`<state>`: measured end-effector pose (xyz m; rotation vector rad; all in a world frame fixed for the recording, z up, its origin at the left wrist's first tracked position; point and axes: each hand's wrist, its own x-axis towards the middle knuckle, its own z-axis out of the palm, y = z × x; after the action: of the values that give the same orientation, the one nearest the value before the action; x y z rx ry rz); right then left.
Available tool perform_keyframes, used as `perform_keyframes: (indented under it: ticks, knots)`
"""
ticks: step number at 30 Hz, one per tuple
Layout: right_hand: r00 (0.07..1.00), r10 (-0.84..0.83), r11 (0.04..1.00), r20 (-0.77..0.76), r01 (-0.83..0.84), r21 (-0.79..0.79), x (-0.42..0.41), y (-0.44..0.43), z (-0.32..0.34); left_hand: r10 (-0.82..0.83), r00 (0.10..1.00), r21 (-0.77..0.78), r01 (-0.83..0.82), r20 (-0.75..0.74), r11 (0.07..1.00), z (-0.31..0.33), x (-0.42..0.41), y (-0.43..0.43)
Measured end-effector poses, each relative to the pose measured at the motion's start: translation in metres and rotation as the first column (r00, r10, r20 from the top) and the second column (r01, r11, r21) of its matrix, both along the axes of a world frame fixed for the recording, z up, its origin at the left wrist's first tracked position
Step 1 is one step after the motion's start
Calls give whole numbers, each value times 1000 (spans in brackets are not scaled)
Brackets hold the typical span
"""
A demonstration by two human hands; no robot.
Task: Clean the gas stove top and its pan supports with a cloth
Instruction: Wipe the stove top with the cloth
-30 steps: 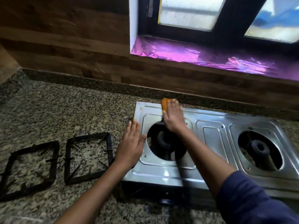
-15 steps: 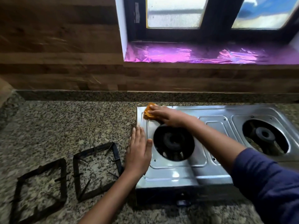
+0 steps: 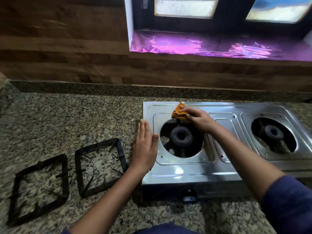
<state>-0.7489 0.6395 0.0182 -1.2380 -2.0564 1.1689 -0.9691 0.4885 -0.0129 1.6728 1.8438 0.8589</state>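
A steel two-burner gas stove (image 3: 189, 173) sits on the granite counter with both burner wells bare. My right hand (image 3: 198, 119) presses a folded orange cloth (image 3: 179, 113) onto the stove top just behind the left burner (image 3: 181, 135). My left hand (image 3: 145, 147) lies flat, fingers together, against the stove's left edge, thumb on the steel. Two black square pan supports (image 3: 100, 166) (image 3: 40, 188) lie on the counter left of the stove. The right burner (image 3: 273, 132) is uncovered.
The speckled granite counter (image 3: 67, 119) stretches left and in front of the stove. A wood-look wall (image 3: 67, 53) rises behind it. A window sill lined with purple foil (image 3: 202, 46) sits above the stove. A black knob (image 3: 189, 194) is on the stove's front.
My right hand has slid the cloth from the stove's back left corner rightwards to just behind the left burner. My left hand stays flat on the stove's left edge.
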Motion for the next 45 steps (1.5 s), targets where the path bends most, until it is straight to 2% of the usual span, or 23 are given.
perform_keyframes:
  ticks: [2,5,7,9,12,15,19,21,23,25,26,29,32,35,38,41,45]
  knots:
    - [994,97,995,41,-97,-1,-46,6,5,36,999,17,-37,25,999,0,0,0]
    - [960,223,965,171,-243,103,-111,6,-1,118,992,75,-120,35,990,2,0,-2]
    - [916,257,919,307,-330,215,-140,3,-5,165,983,117,-174,85,978,4,1,-5]
    - [885,239,895,400,-360,262,-151,-3,-7,190,961,172,-225,201,959,7,1,-7]
    - [882,263,876,392,-389,287,-142,-30,-10,199,910,255,-303,363,918,11,-4,-13]
    - [861,381,809,337,-487,331,-119,-85,-16,223,832,240,-386,509,891,19,-12,-20]
    - [734,565,674,377,-674,301,-104,-123,-20,218,753,170,-401,621,900,36,-21,-22]
    - [688,595,632,415,-720,288,-110,-97,-15,222,751,138,-384,622,913,45,-21,-20]
    - [746,469,721,473,-633,283,-120,-57,-11,234,752,109,-375,617,920,52,-18,-22]
    - [809,241,864,537,-430,260,-130,-22,-8,240,762,100,-369,601,924,57,-15,-28]
    - [807,147,916,571,-330,230,-136,-9,-5,240,775,95,-359,585,928,60,-14,-31]
    - [785,57,964,617,-203,170,-150,-2,-3,237,810,79,-327,536,942,60,-13,-47]
    - [813,102,930,574,-283,236,-142,-30,-4,270,803,37,-341,532,939,55,-16,-56]
    - [844,293,844,448,-449,294,-117,-85,-5,287,767,-25,-334,574,942,59,-13,-54]
    - [769,500,692,399,-632,349,-97,-141,-9,307,738,-91,-319,601,943,64,-10,-42]
    - [676,633,580,378,-737,347,-87,-167,-11,279,797,-124,-253,536,960,67,-10,-26]
    - [646,708,563,285,-760,324,-61,-170,-2,210,913,-124,-177,350,976,70,11,-12]
